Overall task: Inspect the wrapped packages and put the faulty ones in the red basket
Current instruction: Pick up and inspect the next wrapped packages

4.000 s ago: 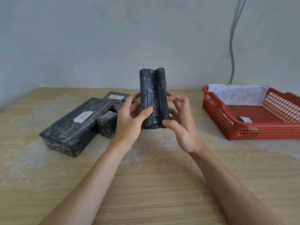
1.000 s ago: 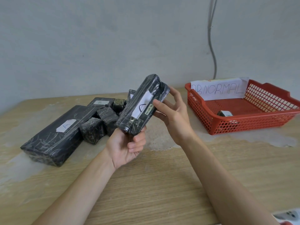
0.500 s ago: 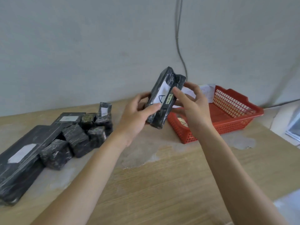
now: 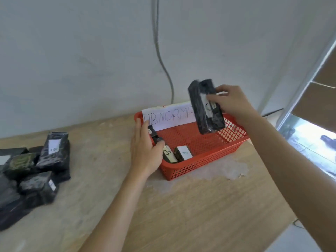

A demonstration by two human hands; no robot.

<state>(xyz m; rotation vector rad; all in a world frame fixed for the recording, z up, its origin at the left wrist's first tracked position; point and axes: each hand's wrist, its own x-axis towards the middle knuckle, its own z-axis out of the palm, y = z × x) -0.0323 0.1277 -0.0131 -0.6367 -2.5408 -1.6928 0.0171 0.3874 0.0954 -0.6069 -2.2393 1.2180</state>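
Right hand [image 4: 231, 104] grasps the long black wrapped package [image 4: 203, 113], tilted, in the air over the far right part of the red basket [image 4: 200, 164], and it's not down yet! Left hand [image 4: 145, 151] lies flat, fingers released, against the basket's near left rim, steadying it, I'd say. Small package A [image 4: 168, 154] and small package B [image 4: 183, 153] lie inside. This looks like the reject drop. Next move: lower it onto the bare mesh floor and let go. The unsorted pile [image 4: 52, 153] waits at the left of the bench [image 4: 181, 215].

Wooden table [image 4: 200, 206] bears red basket [image 4: 200, 167] right, black wrapped packages [image 4: 52, 151] left
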